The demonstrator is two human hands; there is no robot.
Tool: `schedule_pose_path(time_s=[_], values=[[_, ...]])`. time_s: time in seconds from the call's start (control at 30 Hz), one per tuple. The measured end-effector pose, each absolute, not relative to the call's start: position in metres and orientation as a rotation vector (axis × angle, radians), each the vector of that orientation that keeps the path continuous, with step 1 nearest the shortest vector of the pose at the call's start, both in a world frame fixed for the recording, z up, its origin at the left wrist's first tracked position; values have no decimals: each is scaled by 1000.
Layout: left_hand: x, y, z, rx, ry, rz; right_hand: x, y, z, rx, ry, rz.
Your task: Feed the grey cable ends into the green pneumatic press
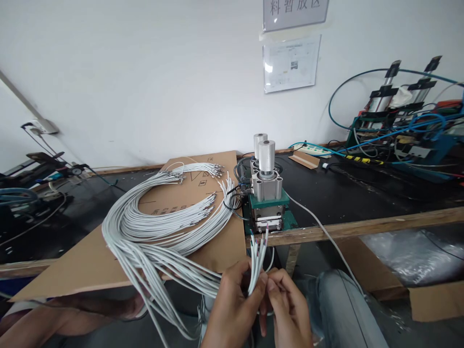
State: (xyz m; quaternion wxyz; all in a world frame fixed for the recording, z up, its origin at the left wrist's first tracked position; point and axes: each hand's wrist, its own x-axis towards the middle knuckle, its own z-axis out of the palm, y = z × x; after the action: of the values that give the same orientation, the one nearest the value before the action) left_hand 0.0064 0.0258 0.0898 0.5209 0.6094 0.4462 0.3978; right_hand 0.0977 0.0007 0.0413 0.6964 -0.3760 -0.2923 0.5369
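Broadly, a wall point(145, 72) backs a black bench point(333, 198), where cardboard point(87, 268) overhangs the front edge. On the cardboard lies a loop of white cables point(121, 227), running down toward the left hand point(235, 304). A press point(267, 187) stands just right of the cardboard. Before it, off the bench's edge, the left hand is curled round a bundle of cable ends point(257, 261), which point up. The right hand point(288, 307) meets it, thumb and fingers bent close together; whether they pinch a cable, I can't tell.
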Motion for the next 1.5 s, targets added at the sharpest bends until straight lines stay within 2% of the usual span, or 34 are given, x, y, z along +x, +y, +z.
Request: schedule_pose_path(time_s=[0.33,0.73,1.5], values=[[1,25,82,1619,1195,1080,82,-4,54,-924,-511,1183],[12,15,91,1333,1239,1250,77,-4,59,-948,-491,1199],[11,14,87,1291,1170,1269,75,-4,56,-909,-503,1214]])
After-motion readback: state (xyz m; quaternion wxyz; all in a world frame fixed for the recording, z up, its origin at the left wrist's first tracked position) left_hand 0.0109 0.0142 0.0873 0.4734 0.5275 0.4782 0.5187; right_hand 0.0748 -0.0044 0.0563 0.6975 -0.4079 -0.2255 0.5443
